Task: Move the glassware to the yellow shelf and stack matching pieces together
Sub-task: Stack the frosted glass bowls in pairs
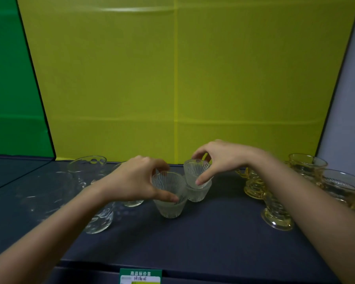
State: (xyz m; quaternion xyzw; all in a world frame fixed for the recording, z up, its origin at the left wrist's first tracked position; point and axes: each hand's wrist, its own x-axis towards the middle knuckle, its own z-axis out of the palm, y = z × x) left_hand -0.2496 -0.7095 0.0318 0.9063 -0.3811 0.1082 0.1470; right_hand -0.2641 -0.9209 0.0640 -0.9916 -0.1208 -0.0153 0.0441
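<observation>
Two stacks of frosted ribbed glass cups stand mid-shelf in front of the yellow back panel [172,78]. My left hand [135,179] grips the top cup of the near stack [169,201] by its rim, thumb on the front wall. My right hand [219,158] holds a ribbed cup [195,171] tilted, its base nested in the lower cup [197,193] of the far stack. The two stacks touch side by side.
Clear glass bowls and cups [86,169] crowd the left of the dark shelf surface [193,238], partly behind my left forearm. Amber footed glasses [277,214] and amber cups [307,167] stand at right. A green price label [140,276] sits on the front edge.
</observation>
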